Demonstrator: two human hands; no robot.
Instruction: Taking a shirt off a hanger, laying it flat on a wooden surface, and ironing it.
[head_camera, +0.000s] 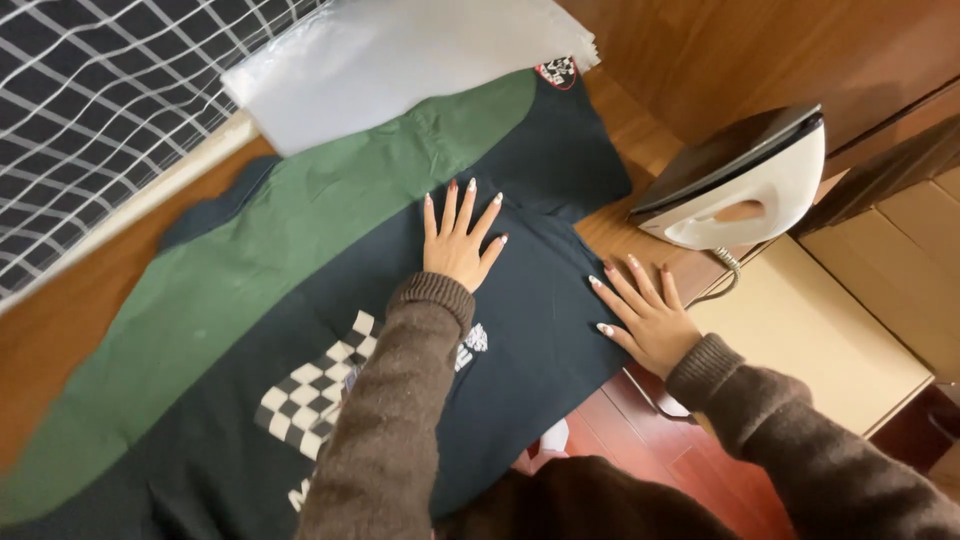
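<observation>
Garment: a dark navy and green cloth shirt with a white checkered print (300, 330) lies spread flat over a brown wooden table (60, 320)
Left hand: the left hand (458, 245) presses palm down on the navy part, fingers spread
Right hand: the right hand (645, 315) lies flat at the shirt's right edge, fingers spread, partly on the wood
Iron: a white and dark grey clothes iron (745, 185) stands tilted on the table, just beside the right hand
Plastic: a clear folded plastic bag (400, 60) lies over the shirt's far end
Behind: a black fabric with a white grid pattern (100, 110) lies beyond the table's far edge

White iron (745, 185) standing (on its heel); clear plastic bags (400, 60).
</observation>
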